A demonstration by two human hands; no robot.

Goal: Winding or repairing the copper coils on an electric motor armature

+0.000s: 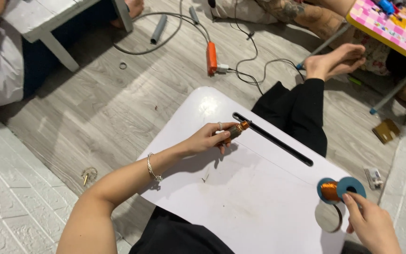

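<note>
Left hand (pixel 211 138) grips small copper-wound core (pixel 237 130); at four o'clock, right hand (pixel 370 221) fingers touch blue wire spool (pixel 340 189) on white lap table (pixel 240 197).

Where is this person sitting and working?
Probably on the floor of a home. A low white lap table rests over their legs on grey wood-look flooring, with an orange power strip and cables lying nearby.

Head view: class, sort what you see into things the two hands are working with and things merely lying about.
In hand:
left hand holding small copper-wound core
right hand touching blue spool of copper wire
white lap table

Lying about:
orange power strip
grey tube
keys
small ring
</note>
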